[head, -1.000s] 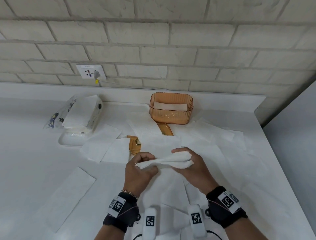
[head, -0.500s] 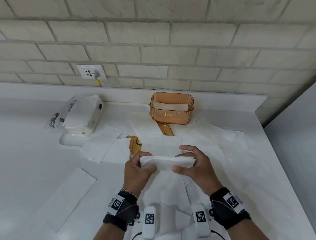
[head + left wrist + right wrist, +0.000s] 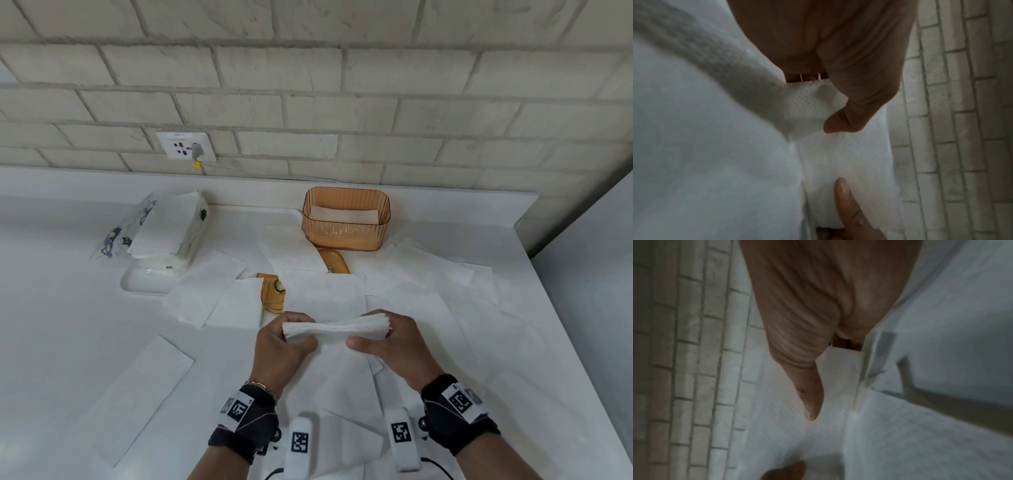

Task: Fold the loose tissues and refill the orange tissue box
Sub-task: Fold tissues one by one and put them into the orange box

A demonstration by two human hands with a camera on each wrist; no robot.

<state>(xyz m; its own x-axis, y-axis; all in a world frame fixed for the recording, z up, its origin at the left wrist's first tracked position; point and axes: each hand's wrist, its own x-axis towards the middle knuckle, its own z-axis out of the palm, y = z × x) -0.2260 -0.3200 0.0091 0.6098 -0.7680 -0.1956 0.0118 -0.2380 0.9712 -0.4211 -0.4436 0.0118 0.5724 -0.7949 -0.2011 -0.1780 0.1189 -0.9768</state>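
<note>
Both hands hold one folded tissue (image 3: 335, 329) just above the white surface (image 3: 68, 342), stretched between them as a narrow flat band. The left hand (image 3: 279, 349) has its grip closed on the tissue's left end, thumb on the near side and fingers curled over the far edge; the right hand (image 3: 394, 346) pinches the right end the same way, where the layered edges fan out slightly. Loose tissues (image 3: 209, 284) lie spread flat over the surface around and under the hands. The orange tissue box (image 3: 346, 236) stands open near the back wall, well beyond the hands, with a folded tissue lying inside. An opened tissue pack (image 3: 164, 229) sits to the left.
</note>
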